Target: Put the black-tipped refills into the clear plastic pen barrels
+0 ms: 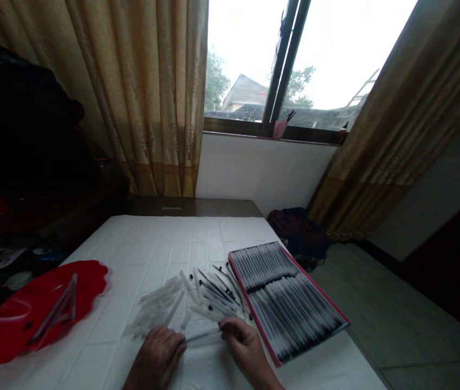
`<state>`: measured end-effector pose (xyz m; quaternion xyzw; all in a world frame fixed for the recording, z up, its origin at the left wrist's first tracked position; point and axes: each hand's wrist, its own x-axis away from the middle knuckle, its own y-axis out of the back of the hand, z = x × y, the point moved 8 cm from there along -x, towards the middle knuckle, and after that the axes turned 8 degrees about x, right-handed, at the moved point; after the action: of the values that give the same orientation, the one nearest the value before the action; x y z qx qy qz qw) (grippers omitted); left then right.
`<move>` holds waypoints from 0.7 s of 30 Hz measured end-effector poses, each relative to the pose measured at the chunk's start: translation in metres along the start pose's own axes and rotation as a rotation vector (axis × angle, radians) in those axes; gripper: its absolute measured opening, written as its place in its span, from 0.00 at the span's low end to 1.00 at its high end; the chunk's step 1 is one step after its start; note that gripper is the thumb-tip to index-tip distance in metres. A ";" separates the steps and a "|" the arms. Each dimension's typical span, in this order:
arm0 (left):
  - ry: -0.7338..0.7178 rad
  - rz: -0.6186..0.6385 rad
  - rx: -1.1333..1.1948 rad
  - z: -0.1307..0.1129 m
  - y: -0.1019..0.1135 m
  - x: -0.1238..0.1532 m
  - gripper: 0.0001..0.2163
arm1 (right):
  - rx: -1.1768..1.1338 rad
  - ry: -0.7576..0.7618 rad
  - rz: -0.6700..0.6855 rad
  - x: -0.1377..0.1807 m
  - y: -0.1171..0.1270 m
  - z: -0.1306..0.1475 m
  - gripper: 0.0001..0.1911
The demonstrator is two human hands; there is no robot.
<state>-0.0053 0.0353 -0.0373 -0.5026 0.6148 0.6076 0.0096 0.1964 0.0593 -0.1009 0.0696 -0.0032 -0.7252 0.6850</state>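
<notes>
Between my two hands a slim pen with a pale clear barrel lies almost level, just above the table. The fingers of my left hand pinch its left end, and my right hand grips the right end. Past my hands lies a loose spread of dark pen refills, small black caps and clear pieces. A heap of translucent white tubes sits beyond my left hand. Right of my right hand is a pink-edged box filled with two rows of pens.
A red scalloped plate at the table's left holds a few clear tubes and a dark bit. The white brick-patterned table ends at a cabinet below the window. A pink cup stands on the sill; dark cloth lies beyond the right edge.
</notes>
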 end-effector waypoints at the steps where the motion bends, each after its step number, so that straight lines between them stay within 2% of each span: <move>1: -0.004 -0.006 -0.003 0.000 0.000 0.000 0.10 | -0.007 -0.006 -0.003 0.000 0.000 -0.001 0.06; 4: 0.002 -0.020 -0.005 0.001 0.000 0.001 0.10 | -0.056 -0.058 0.005 0.000 -0.001 -0.005 0.13; 8: 0.007 -0.017 -0.004 0.001 0.001 0.001 0.10 | -0.019 -0.075 -0.019 -0.002 -0.001 -0.006 0.10; 11: 0.004 -0.033 -0.009 0.001 0.002 0.000 0.10 | 0.019 -0.074 -0.101 -0.002 0.006 -0.005 0.12; 14: -0.006 -0.056 -0.020 0.001 0.004 -0.001 0.10 | 0.138 -0.061 -0.168 -0.004 0.014 0.001 0.13; 18: -0.011 -0.064 -0.032 -0.001 0.006 -0.002 0.10 | 0.390 0.023 -0.169 -0.012 0.015 0.020 0.10; 21: -0.008 -0.068 -0.031 -0.001 0.008 -0.003 0.11 | 0.432 0.018 -0.171 -0.017 0.015 0.026 0.12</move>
<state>-0.0085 0.0343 -0.0293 -0.5208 0.5879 0.6185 0.0250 0.2095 0.0732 -0.0716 0.2209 -0.1464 -0.7624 0.5904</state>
